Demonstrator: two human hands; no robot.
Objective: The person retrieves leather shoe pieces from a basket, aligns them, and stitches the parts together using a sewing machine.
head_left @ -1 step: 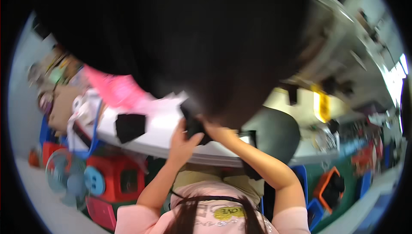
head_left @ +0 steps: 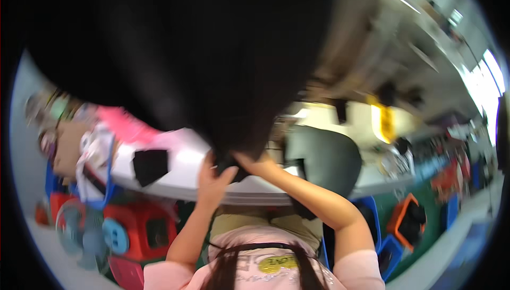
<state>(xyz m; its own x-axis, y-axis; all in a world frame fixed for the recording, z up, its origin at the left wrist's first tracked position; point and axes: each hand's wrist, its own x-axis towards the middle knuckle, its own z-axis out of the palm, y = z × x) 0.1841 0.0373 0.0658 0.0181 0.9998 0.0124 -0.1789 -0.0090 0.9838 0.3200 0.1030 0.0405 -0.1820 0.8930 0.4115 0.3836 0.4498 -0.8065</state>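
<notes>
Left hand: we are seeing the left hand (head_left: 212, 175) raised in front of the chest, fingers curled round the lower edge of the black fabric (head_left: 191, 51); it is closed on the cloth, thumb side toward the middle.
Right hand: the right hand (head_left: 255, 163) is reaching in from the right, fingers pinched on the same lower edge, just beside the left hand and nearly touching it.
Key relation: the black fabric is lying above and away from both hands, spreading upward and to the left from the gripped point; its length is running up the picture, away from the person. Both hands are meeting at one low point, so neither is clearly nearer.
Fabric appearance: we are recording a large, dark, matt sheet, hanging in soft folds and narrowing to the gripped corner; it is covering most of the upper view, and its full outline is hidden.
Work surface: a white table (head_left: 180, 175) is sitting just beyond the hands, carrying a small black piece (head_left: 150, 165) and pink cloth (head_left: 127, 125) to the left.
Surroundings: a dark grey chair back (head_left: 324, 157) is standing to the right of the hands; a red plastic stool (head_left: 149, 226) and a small fan (head_left: 79, 234) are sitting low on the left. Motion blur is limiting finer detail.
</notes>
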